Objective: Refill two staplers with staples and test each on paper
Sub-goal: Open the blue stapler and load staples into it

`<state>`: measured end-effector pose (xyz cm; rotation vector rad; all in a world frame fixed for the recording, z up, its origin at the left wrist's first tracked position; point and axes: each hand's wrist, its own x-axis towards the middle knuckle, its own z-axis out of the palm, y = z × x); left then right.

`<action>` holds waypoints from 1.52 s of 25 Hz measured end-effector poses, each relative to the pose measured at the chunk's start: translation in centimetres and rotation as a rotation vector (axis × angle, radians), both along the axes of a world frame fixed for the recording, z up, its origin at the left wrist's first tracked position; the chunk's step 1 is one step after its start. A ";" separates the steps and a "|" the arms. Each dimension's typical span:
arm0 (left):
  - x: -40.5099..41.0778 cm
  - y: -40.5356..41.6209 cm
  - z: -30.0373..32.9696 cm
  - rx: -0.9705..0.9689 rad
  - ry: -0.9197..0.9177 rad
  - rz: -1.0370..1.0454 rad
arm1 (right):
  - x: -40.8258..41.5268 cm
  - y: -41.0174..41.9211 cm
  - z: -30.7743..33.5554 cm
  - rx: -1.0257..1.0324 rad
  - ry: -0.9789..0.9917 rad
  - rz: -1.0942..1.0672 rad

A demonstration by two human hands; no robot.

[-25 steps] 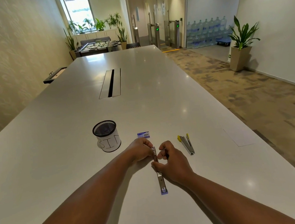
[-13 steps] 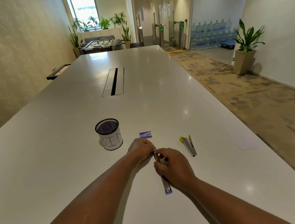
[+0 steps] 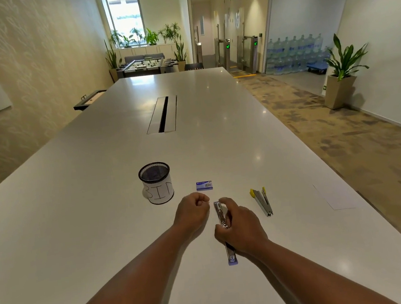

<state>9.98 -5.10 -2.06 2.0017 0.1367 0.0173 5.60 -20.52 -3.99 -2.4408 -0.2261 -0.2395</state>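
A blue-ended stapler lies opened out flat on the white table, pointing away from me. My right hand grips its middle, with the forefinger over the far metal end and the thumb on the left side. My left hand hovers just left of that end, apart from it, fingers curled into a loose fist; anything small pinched in it is hidden. A yellow stapler lies partly open to the right. A small blue staple box sits just beyond my hands. A white sheet of paper lies at the right edge.
A black mesh cup wrapped in paper marked "BIN" stands left of the staple box. A cable slot runs along the table's middle farther off. The table's right edge drops to a carpeted floor.
My left hand has let go of the stapler's far end and drawn back to the left with fingers curled. My right hand has slid over the stapler's middle and its forefinger now covers the far end.
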 end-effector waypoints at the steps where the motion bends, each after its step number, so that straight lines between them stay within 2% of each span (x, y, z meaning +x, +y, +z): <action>1: -0.5 -0.2 -0.3 0.031 -0.034 0.024 | 0.0 -0.2 0.0 0.036 0.015 -0.005; 4: -2.1 -1.1 -0.6 0.076 -0.079 0.058 | -0.1 -0.7 -0.1 0.211 0.033 0.007; 8: -3.3 -2.7 -0.4 0.025 -0.006 -0.025 | -0.8 -0.8 0.0 0.335 -0.037 0.026; 13: -3.6 -2.7 -0.6 -0.375 -0.008 0.103 | -1.4 -0.6 0.1 0.283 -0.035 0.073; 18: -3.5 -0.9 -0.9 -0.496 -0.107 0.279 | -1.9 -1.0 -0.1 0.228 0.001 0.121; 21: -3.7 -0.3 -1.0 -0.499 -0.106 0.309 | -2.1 -1.3 -0.1 0.278 -0.043 0.122; 25: -4.6 -0.5 -1.0 -0.500 -0.089 0.252 | -2.2 -1.3 -0.1 0.404 -0.111 0.049; 31: -5.1 0.0 -1.0 -0.528 -0.058 0.089 | -2.6 -0.9 0.0 0.257 -0.133 0.099; 35: -5.5 -0.6 -0.9 -0.544 -0.042 -0.056 | -2.4 -0.7 0.0 0.094 -0.257 0.156; 38: -5.7 -0.5 -0.7 -0.553 -0.059 -0.122 | -2.7 -0.5 0.5 0.069 -0.253 0.239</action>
